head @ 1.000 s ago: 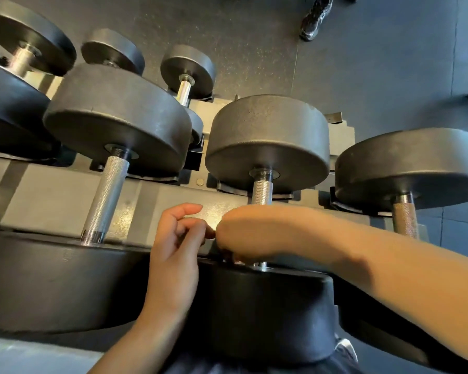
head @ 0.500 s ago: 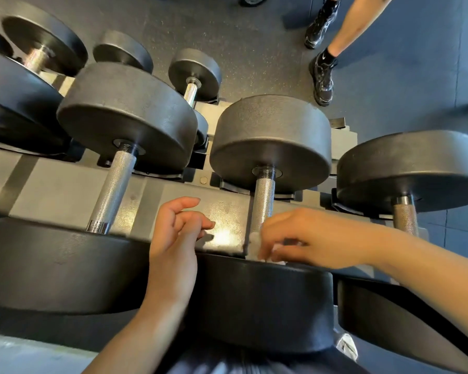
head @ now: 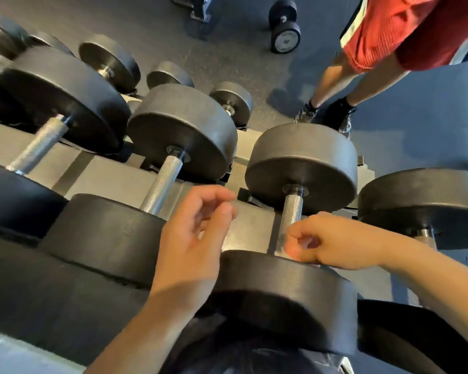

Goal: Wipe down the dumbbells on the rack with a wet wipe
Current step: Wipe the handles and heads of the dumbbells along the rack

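Right hand [head: 333, 242], fingers curled, pinches a pale wet wipe [head: 283, 251] against the lower end of the knurled handle [head: 291, 214] of a dumbbell [head: 303, 163] lying on the rack [head: 114, 179]. Left hand [head: 192, 236] hovers beside it with fingers loosely bent, holding nothing. Neighbouring dumbbells [head: 181, 130] rest alongside. Beyond the rack stands another person [head: 362, 79] in red shorts.

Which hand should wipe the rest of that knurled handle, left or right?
Right. The right hand already pinches the wet wipe beside the handle; the left hand hovers loose with nothing in it.
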